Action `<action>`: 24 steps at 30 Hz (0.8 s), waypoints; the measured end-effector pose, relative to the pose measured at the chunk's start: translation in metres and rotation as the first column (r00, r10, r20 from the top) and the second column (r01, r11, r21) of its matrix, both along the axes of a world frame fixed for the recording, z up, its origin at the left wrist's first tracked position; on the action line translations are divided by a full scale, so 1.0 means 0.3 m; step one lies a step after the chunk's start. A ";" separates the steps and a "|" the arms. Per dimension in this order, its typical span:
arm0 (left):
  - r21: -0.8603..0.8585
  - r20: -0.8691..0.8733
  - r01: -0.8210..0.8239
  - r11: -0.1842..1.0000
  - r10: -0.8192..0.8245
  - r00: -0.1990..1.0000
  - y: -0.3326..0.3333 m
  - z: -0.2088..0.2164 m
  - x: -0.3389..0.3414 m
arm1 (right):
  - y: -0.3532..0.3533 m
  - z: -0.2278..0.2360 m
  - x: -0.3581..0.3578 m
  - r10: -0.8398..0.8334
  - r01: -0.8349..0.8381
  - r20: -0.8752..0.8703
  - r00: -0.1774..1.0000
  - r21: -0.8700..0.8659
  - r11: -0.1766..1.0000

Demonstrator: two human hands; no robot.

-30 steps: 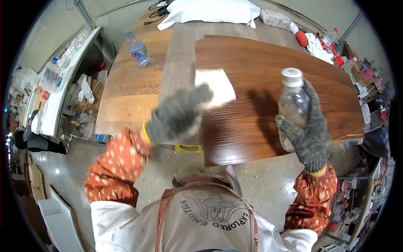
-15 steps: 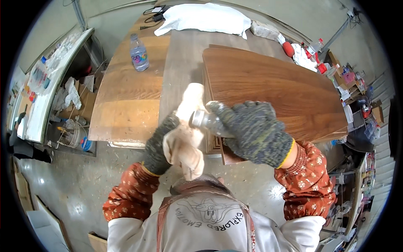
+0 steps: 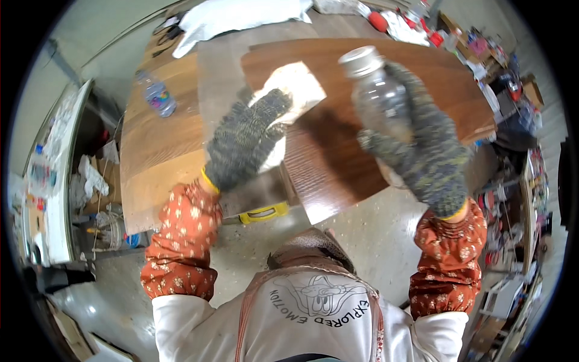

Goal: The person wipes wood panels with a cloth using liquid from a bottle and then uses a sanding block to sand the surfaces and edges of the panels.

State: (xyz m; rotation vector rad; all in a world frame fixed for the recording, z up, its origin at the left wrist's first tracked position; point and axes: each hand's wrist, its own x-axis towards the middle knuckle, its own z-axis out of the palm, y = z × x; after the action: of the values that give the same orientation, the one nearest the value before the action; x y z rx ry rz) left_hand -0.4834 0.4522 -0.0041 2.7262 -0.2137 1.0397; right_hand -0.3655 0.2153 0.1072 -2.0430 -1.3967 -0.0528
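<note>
My left hand (image 3: 247, 139), in a dark speckled knit glove, presses a pale cream cloth (image 3: 304, 90) onto the left part of a brown wood-grain panel (image 3: 338, 181). Its fingers lie over the cloth and bunch part of it. Above the panel, my right hand (image 3: 431, 151), gloved alike, is wrapped round a clear plastic bottle (image 3: 381, 99) with a white cap. The bottle tilts slightly, cap end away from me. How much is inside it I cannot make out. A dark shadow falls on the panel between the hands.
A second clear bottle (image 3: 158, 96) stands on the lighter wooden tabletop (image 3: 163, 151) at left. White fabric (image 3: 241, 19) lies along the far edge. Something yellow (image 3: 263, 213) shows below the table's near edge. Cluttered shelves (image 3: 525, 199) line the right; a side bench (image 3: 57, 199) is at left.
My hands have moved apart: the left has carried the cloth forward onto the panel, the right has taken the bottle away to the right. The view has shifted, and the panel appears turned.
</note>
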 end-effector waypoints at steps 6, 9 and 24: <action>0.433 0.079 -0.114 0.894 0.088 0.993 0.399 -0.056 0.219 | -0.257 0.014 -0.001 -0.410 0.429 -0.208 0.888 0.057 0.901; 0.071 -0.202 -0.297 0.952 0.305 0.931 0.402 -0.042 0.278 | -0.353 -0.031 0.011 -0.474 0.475 -0.049 0.879 0.035 0.879; 0.036 -0.136 -0.244 0.969 0.246 0.960 -0.543 0.022 -0.228 | -0.432 -0.085 0.057 0.014 -0.029 -0.118 0.993 -0.125 0.992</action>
State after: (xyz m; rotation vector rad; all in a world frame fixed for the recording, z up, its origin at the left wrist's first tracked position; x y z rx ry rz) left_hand -0.5517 0.2892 0.0025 2.8824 0.1419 0.9008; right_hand -0.3484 0.0857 0.0817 -2.0976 -1.3795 0.1664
